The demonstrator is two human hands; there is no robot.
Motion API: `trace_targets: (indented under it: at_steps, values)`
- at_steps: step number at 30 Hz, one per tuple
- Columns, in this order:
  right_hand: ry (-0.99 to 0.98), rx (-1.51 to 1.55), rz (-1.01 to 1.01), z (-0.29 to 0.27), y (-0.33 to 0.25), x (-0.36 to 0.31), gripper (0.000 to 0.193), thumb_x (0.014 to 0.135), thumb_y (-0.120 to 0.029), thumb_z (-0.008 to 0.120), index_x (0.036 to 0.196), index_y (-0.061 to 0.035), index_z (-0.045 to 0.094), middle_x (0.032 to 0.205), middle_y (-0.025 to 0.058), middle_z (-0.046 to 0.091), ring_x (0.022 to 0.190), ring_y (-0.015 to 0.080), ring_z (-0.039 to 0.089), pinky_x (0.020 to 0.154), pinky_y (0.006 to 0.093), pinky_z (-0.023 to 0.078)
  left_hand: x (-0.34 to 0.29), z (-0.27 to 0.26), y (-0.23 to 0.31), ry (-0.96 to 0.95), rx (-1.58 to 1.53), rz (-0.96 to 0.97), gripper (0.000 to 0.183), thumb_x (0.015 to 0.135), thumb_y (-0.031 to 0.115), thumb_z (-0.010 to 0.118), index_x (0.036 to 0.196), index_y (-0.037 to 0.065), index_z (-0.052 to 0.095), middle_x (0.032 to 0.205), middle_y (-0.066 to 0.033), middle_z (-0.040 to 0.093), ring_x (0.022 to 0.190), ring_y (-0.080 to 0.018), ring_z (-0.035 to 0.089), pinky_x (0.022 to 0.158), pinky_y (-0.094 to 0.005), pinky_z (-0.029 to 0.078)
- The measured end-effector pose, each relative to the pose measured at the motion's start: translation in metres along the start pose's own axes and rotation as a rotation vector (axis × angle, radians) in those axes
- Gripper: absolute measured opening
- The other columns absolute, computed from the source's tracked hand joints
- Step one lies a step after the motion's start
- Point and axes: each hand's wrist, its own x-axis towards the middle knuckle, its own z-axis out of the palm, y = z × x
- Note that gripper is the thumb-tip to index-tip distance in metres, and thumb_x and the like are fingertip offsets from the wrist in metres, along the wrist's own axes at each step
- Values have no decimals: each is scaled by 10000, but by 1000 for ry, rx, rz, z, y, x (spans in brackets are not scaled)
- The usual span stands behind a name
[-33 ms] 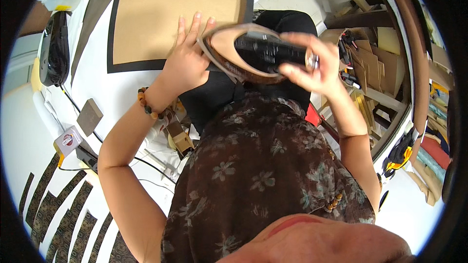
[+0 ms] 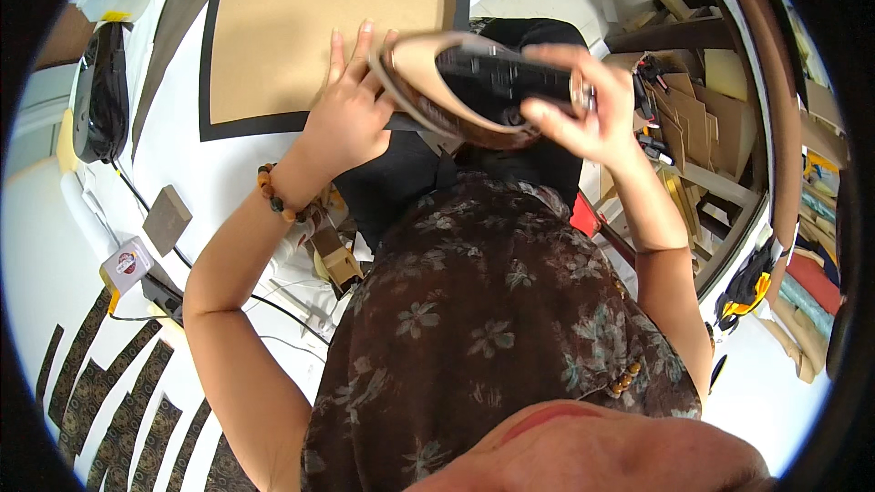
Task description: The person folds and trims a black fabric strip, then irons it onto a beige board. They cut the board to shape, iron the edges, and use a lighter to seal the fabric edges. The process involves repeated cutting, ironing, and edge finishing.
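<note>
My left hand (image 2: 349, 121) lies palm down on the near edge of a tan panel (image 2: 278, 32) with a black border, its fingers spread flat. In my right hand (image 2: 591, 105) is what looks like a clothes iron (image 2: 497, 82), brown and beige with a black handle. My fingers wrap around that handle. The iron's tip points left, close beside my left fingers, over the panel's near right corner. Motion blurs its front, and whether its underside touches the panel I cannot tell.
At the far left a black device (image 2: 102, 96) with a cord stands near a clear bottle (image 2: 118, 0). A grey block (image 2: 168, 219) and dark patterned strips (image 2: 118, 410) lie nearer. On the right, a shelf holds cardboard pieces (image 2: 706, 132), with folded fabrics (image 2: 814, 278) beyond it.
The iron and my right hand have shifted slightly away from me and to the left. The panel's right side has moved a little to the left; my left hand stays nearly still.
</note>
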Motion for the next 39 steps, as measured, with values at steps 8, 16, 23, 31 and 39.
trace_targets:
  at_steps: [8,16,23,31,39]
  values:
    - [-153,-51,22,-2,-35,22,439,756,-288,836,1053,-17,660,681,83,636,568,156,630,568,275,512,2,1,-10,42,-110,-55,586,653,98,685,1235,64,622,1440,-181,450,1442,-418,216,1150,-659,87]
    - [-54,17,99,-37,-13,47,389,803,-221,806,1095,-8,661,739,5,658,697,43,588,649,222,481,-23,-55,-50,-193,-89,-95,897,596,121,819,1425,211,488,1526,-73,377,1455,-299,245,1202,-538,113]
    - [-627,-375,-377,-18,-59,99,425,793,-359,763,1073,-61,645,761,122,657,690,322,655,613,388,521,-61,-57,-75,32,-102,-311,710,753,421,765,1395,244,523,1530,-101,360,1458,-308,228,1197,-523,116]
    - [-845,-491,-699,48,-87,136,345,814,-393,712,963,-99,611,636,76,577,608,281,639,571,388,515,-63,-45,-104,112,-17,-241,650,824,468,707,1403,241,516,1552,-89,324,1469,-302,197,1207,-494,89]
    - [-921,-525,-683,73,-97,155,332,792,-393,732,888,-107,593,591,69,570,577,279,631,549,398,504,-63,-43,-104,150,-52,-250,500,908,351,638,1378,208,546,1538,-75,357,1458,-288,235,1200,-474,142]
